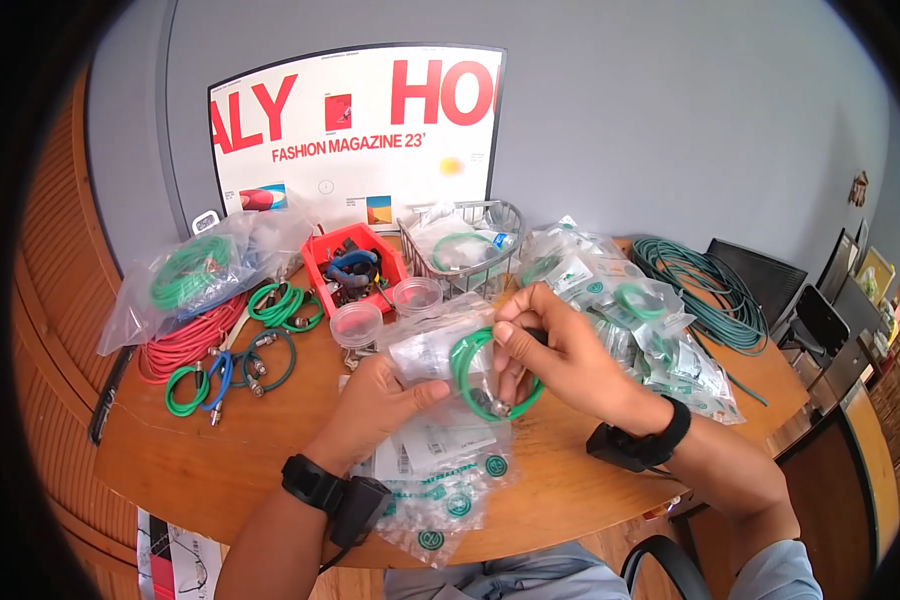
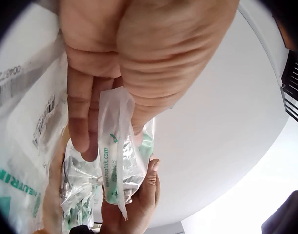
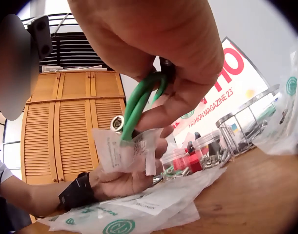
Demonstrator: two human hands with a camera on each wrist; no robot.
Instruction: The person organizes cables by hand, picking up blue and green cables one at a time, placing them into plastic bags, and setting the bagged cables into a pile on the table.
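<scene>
A coiled green cable (image 1: 462, 372) with a metal connector is pinched by the right hand (image 1: 565, 362); in the right wrist view the cable (image 3: 135, 108) stands partly inside a small clear bag (image 3: 120, 155). Thumb and fingers of the left hand (image 1: 378, 408) grip that bag, whose printed plastic (image 2: 120, 156) shows in the left wrist view. Flat printed plastic bags (image 1: 450, 500) lie on the table below the hands.
Left on the table (image 1: 200, 460) are red cable coils (image 1: 185, 345) and short green and blue cables. Behind stand a red bin (image 1: 395, 265), round clear containers (image 1: 356, 325) and a wire basket (image 1: 515, 225). Bagged cables (image 1: 635, 300) and a dark green coil (image 1: 705, 300) lie right.
</scene>
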